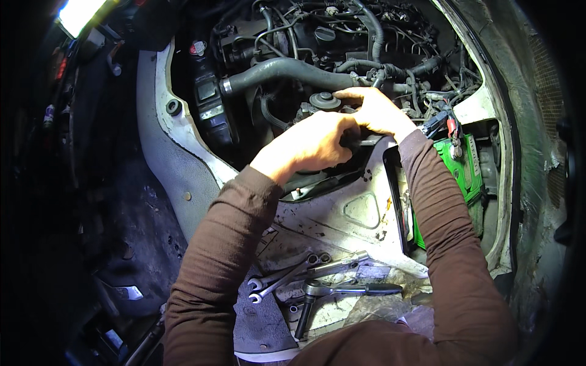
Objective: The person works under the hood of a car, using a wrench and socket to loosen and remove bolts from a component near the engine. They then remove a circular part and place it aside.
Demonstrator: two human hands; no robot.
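Both of my hands reach into the engine bay, close together beside a round, disc-topped metal part (325,100). My left hand (314,143) is bent inward with its fingers curled down into the gap; what they grip is hidden. Just to its right, my right hand (375,113) arches over the same spot. Its index fingertip lies at the edge of the disc-topped part, while the other fingers curl out of sight beneath. Behind the hands runs a thick black hose (287,68), held by a clamp at its left end.
A white metal panel (323,219) edges the opening. On the near ledge lie a ratchet (348,288), combination wrenches (284,277) and a clear plastic bag (378,309). A green battery (461,168) stands at the right. A bright lamp (82,15) shines from the upper left.
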